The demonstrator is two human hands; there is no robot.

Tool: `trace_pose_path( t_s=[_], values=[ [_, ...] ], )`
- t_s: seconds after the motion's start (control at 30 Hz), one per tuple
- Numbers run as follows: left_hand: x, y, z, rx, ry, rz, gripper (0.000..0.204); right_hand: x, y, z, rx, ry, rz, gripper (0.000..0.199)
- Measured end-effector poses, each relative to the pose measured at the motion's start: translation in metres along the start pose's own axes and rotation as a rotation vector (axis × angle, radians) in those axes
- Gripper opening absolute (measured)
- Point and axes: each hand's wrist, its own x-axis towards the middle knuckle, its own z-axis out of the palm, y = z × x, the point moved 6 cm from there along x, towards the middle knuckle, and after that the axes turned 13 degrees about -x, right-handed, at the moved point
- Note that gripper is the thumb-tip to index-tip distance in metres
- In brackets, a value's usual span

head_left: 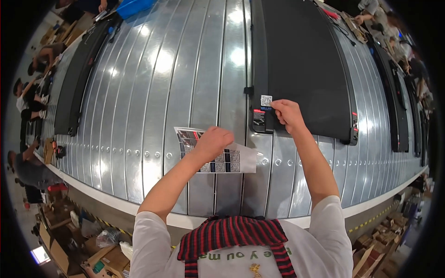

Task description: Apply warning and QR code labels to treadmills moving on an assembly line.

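Observation:
Between the pinched fingers of my right hand (287, 113) is a small square white sticker (266, 100) with a black code pattern. It lies at or just above the left rail of a flat black treadmill-like machine (306, 60); whether it touches the rail I cannot tell. Just below it on the machine's near left corner is a red and black warning label (259, 121). My left hand (214, 142) is closed on the upper part of a sticker sheet (248, 162), which carries rows of dark code stickers and red-marked labels. The hand covers the middle of the sheet.
Metal slats form the long work surface (139, 106). Another black machine (85, 78) stands at the left, and more (394, 102) at the right. A blue bin (134, 7) is at the far edge. Other people work along both sides; cardboard boxes (380, 236) lie below the near edge.

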Motion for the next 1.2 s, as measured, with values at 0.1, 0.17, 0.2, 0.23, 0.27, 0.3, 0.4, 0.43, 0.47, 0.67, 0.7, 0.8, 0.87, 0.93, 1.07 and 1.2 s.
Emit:
trace_pose_path(
  t_s=[0.1,0.17,0.2,0.23,0.27,0.3,0.4,0.43,0.47,0.67,0.7,0.8,0.87,0.93,1.07,1.2],
  values=[
    [0.025,0.007,0.001,-0.006,0.034,0.114,0.004,0.014,0.004,-0.002,-0.023,0.02,0.07,0.01],
    [0.038,0.005,0.007,-0.016,-0.014,0.113,0.003,0.022,0.006,0.002,0.001,-0.019,0.091,0.01],
    [0.043,0.003,0.01,-0.023,-0.054,0.082,0.002,0.025,0.008,0.003,0.004,-0.024,0.111,0.01],
    [0.049,0.001,0.013,-0.024,-0.085,0.055,0.002,0.027,0.009,0.007,0.03,-0.056,0.12,0.009],
    [0.053,-0.001,0.016,-0.015,-0.119,0.027,0.002,0.03,0.01,0.009,0.022,-0.055,0.13,0.01],
    [0.057,-0.003,0.017,-0.013,-0.132,0.021,0.003,0.032,0.011,0.012,0.014,-0.061,0.139,0.01],
    [0.065,-0.006,0.017,0.021,-0.149,0.01,0.006,0.036,0.012,0.015,-0.004,-0.061,0.171,0.011],
    [0.066,-0.007,0.015,0.036,-0.131,0.015,0.006,0.037,0.012,0.015,-0.006,-0.06,0.181,0.011],
    [0.067,-0.008,0.015,0.061,-0.124,0.014,0.007,0.037,0.013,0.015,-0.007,-0.063,0.188,0.011],
    [0.069,-0.011,0.014,0.014,-0.076,0.043,0.009,0.035,0.016,0.013,0.007,-0.058,0.206,0.014],
    [0.069,-0.011,0.014,0.015,-0.062,0.044,0.01,0.034,0.016,0.013,0.012,-0.051,0.198,0.014],
    [0.07,-0.01,0.013,0.022,-0.039,0.043,0.011,0.034,0.017,0.014,0.01,-0.025,0.189,0.014],
    [0.07,-0.01,0.014,0.037,-0.055,0.031,0.011,0.034,0.017,0.014,0.005,-0.013,0.19,0.013],
    [0.07,-0.01,0.013,0.04,-0.071,0.021,0.011,0.034,0.018,0.014,-0.01,-0.002,0.19,0.013],
    [0.071,-0.012,0.011,0.076,-0.081,-0.004,0.011,0.035,0.018,0.014,-0.024,0.02,0.178,0.013],
    [0.069,-0.017,0.008,0.063,-0.079,-0.024,0.011,0.034,0.017,0.015,-0.062,0.046,0.181,0.012]
  ],
)
